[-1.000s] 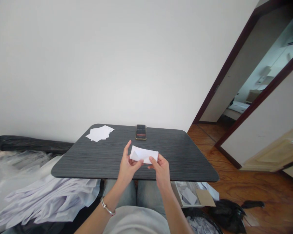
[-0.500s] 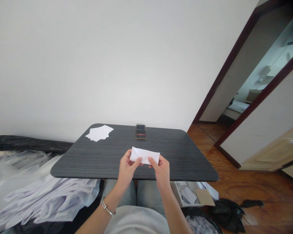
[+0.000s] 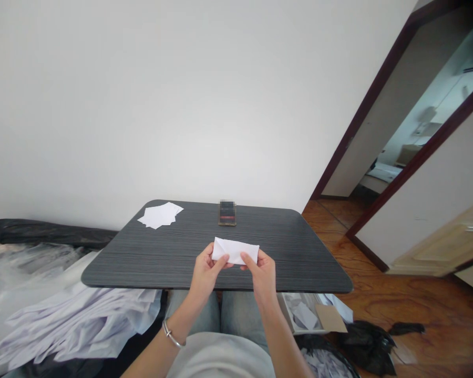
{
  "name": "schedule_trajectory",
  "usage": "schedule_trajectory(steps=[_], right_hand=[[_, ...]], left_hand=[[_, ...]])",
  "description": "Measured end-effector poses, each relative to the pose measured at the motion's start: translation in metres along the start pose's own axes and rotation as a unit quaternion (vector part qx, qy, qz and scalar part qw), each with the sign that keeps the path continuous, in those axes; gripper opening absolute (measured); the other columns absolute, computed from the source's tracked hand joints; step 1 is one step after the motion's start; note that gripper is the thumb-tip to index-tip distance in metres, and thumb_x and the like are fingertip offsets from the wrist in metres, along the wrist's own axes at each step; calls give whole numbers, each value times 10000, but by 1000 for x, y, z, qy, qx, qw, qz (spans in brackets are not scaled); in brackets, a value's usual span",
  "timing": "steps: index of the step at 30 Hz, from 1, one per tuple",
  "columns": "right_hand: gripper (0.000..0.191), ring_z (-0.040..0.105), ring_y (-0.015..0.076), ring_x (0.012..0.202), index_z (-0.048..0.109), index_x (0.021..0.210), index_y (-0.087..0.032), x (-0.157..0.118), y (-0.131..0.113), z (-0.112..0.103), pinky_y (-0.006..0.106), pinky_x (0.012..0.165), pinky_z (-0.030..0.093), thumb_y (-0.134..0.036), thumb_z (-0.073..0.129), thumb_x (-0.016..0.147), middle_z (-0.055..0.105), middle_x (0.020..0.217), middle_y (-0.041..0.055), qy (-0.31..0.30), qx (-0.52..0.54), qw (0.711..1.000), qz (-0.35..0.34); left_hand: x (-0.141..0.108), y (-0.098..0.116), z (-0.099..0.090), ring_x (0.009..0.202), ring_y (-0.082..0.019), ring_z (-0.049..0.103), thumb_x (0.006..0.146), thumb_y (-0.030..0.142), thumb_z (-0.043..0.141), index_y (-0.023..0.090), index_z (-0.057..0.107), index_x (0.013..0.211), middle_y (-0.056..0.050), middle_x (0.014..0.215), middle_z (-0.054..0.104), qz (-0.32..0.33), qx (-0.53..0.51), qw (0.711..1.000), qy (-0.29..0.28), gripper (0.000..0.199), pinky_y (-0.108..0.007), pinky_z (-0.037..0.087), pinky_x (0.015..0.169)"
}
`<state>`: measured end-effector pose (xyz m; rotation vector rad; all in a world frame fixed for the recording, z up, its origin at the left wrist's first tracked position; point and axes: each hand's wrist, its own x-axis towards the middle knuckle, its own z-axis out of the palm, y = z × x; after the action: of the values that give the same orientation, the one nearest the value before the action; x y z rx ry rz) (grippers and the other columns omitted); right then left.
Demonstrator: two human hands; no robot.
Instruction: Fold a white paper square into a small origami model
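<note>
A folded white piece, paper or cloth, is held flat above the near part of the dark table. Its left end is pinched in my left hand, thumb on top and fingers curled beneath. My right hand grips the other end the same way. A diagonal crease shows near the left end of the piece. The fingers under it are partly hidden.
Several white sheets lie at the table's far left, and a phone at its back edge. White fabric is heaped at left. Beside my right leg are an open box and black bags.
Both hands and the folded white piece have shifted very slightly to the right. The grip is the same, and the other things have stayed where they were.
</note>
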<state>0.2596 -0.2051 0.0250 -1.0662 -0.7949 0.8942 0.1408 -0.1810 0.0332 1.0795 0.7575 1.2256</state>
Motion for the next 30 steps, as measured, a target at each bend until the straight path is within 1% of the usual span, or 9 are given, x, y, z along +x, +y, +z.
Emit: schedule_trajectory(steps=[4, 9, 14, 17, 20, 25, 30], right_hand=[[241, 599, 177, 593, 677, 781, -129, 2, 2, -1, 240, 453, 467, -288, 680, 600, 691, 699, 45, -1, -8, 1000, 2], [251, 611, 185, 600, 681, 790, -135, 4, 4, -3, 252, 468, 480, -301, 684, 602, 697, 711, 42, -16, -16, 1000, 7], [202, 600, 159, 580, 680, 748, -132, 4, 3, -4, 236, 470, 483, -303, 660, 643, 680, 657, 21, -19, -10, 1000, 2], [180, 592, 140, 554, 666, 686, -134, 5, 2, -7, 232, 483, 499, -311, 646, 663, 659, 592, -1, -13, 2, 1000, 1], [173, 594, 130, 545, 653, 672, -135, 7, 2, -10, 227, 492, 516, -309, 651, 662, 646, 552, -16, -3, 4, 1000, -3], [193, 605, 139, 534, 648, 688, -132, 8, 3, -11, 250, 488, 540, -324, 639, 673, 641, 531, -24, -7, -8, 1000, -14], [224, 625, 155, 547, 652, 702, -132, 7, 3, -10, 264, 507, 551, -351, 650, 655, 657, 548, -18, -5, -8, 1000, -9]], left_hand=[[1, -1, -1, 704, -153, 601, 593, 247, 691, 111, 582, 933, -62, 858, 649, -11, -7, 1000, 1, 382, -250, 536, 600], [4, -1, -2, 662, -146, 599, 559, 234, 713, 97, 602, 886, -53, 795, 659, -29, 11, 999, 17, 371, -229, 526, 561], [5, -3, -2, 657, -134, 595, 564, 219, 713, 102, 591, 874, -36, 778, 654, -23, 13, 999, 27, 353, -217, 523, 559], [5, -3, -4, 685, -137, 602, 570, 223, 710, 112, 589, 893, -36, 811, 656, -18, 2, 999, 30, 363, -221, 526, 578], [6, -2, -6, 705, -147, 607, 558, 227, 716, 110, 585, 911, -48, 842, 657, -16, -6, 999, 40, 395, -228, 529, 584], [7, -3, -7, 689, -149, 611, 538, 229, 725, 106, 586, 897, -44, 821, 658, -16, -5, 999, 48, 404, -237, 530, 575], [7, -5, -8, 676, -138, 607, 545, 223, 721, 110, 581, 899, -31, 810, 656, -16, -5, 999, 49, 397, -226, 523, 571]])
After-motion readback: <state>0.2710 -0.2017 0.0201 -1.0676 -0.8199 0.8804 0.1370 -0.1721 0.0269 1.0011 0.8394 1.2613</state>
